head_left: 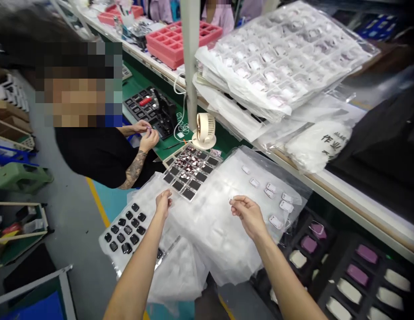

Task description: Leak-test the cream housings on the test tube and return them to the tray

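My left hand (pixel 163 203) is closed, its fingertips pressed together by the near left edge of a clear compartment tray (pixel 188 194). Whatever those fingers hold is too small to make out. Dark flat pieces fill many of the tray's pockets, and a heap of small shiny parts (pixel 190 162) lies on top. Above the translucent plastic sheet (pixel 213 218), my right hand (pixel 248 213) pinches a tiny pale thing that I cannot name. Several small white rectangular pieces (pixel 276 222) rest on the sheet to its right. Rows of black rounded pieces (pixel 127 230) lie left of my left forearm.
A small cream fan (pixel 204 131) stands behind the tray. Stacked bagged trays (pixel 283 58) lie on the shelf at upper right. Black trays (pixel 343 266) with purple and white pieces sit at lower right. A co-worker in a black shirt (pixel 90 155) works at left with both hands together.
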Demonstrator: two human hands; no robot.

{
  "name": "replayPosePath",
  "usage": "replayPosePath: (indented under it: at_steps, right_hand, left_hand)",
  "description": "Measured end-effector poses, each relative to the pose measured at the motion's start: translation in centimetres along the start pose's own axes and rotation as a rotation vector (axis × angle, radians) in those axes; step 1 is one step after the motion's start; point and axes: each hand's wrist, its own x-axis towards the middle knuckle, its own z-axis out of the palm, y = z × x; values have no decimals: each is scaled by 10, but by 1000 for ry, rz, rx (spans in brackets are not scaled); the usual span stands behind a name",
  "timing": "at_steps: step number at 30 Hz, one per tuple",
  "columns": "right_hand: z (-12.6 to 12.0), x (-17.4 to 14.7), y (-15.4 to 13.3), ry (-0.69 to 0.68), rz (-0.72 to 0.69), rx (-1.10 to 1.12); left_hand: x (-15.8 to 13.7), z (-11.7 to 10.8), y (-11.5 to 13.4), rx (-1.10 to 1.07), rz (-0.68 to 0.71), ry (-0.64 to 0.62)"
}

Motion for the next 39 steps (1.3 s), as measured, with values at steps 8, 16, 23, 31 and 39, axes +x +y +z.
replayPosePath:
  at_steps: [8,16,23,31,39]
  right_hand:
    - [128,-130,9,-777,285,212]
    - [184,-353,61,-1561,530,-14]
    - [81,-607,150,-2307,256,-414]
    - [-50,-814,212,-2736,355,-657]
    - [-177,-1009,283,-3365,202,-637]
  left_hand:
    - [-222,-149,-62,12,215,204]
    - [-490,-267,-207,-184,398,840]
    - [-673,-289,-362,-359,464,1323]
    - [-817,-277,-541,-554,391,1785]
    - [-945,-279,-695,-731,236,2052]
